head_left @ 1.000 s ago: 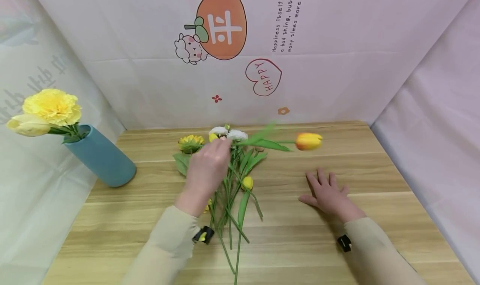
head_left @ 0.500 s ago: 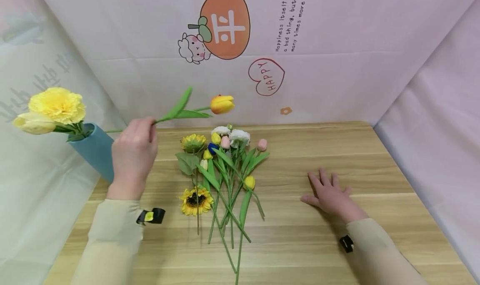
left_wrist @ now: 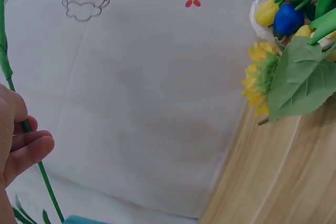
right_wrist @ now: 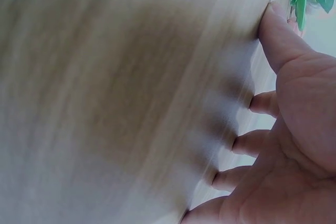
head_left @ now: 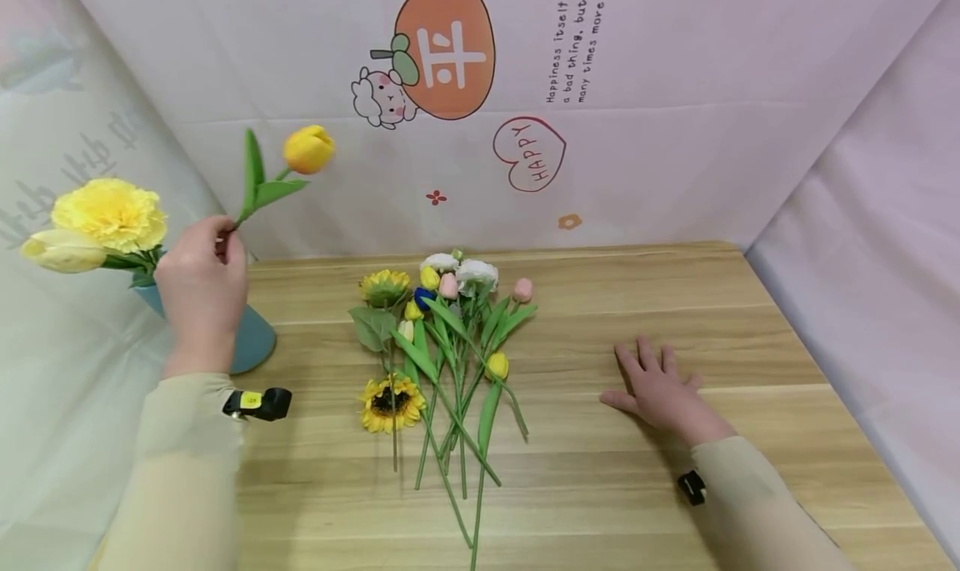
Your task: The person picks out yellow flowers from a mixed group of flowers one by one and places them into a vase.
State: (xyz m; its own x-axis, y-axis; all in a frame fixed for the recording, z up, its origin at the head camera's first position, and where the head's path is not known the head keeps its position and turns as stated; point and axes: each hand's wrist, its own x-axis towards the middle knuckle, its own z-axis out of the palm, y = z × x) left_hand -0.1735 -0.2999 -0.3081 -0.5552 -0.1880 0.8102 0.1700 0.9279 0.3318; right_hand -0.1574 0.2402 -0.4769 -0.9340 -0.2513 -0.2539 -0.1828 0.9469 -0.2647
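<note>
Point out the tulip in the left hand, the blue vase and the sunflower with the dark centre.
Tulip [head_left: 309, 149]: head view, on its yellow-orange bloom.
Blue vase [head_left: 255, 342]: head view, on its lower wall.
Sunflower [head_left: 390, 402]: head view, on its dark centre.

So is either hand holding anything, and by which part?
The left hand pinches a yellow tulip by its stem, below the leaves. The right hand holds nothing; it rests on the table.

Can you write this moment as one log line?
left hand: pinches yellow tulip by stem, near blue vase | right hand: rests on table | loose flowers: lie on table
</note>
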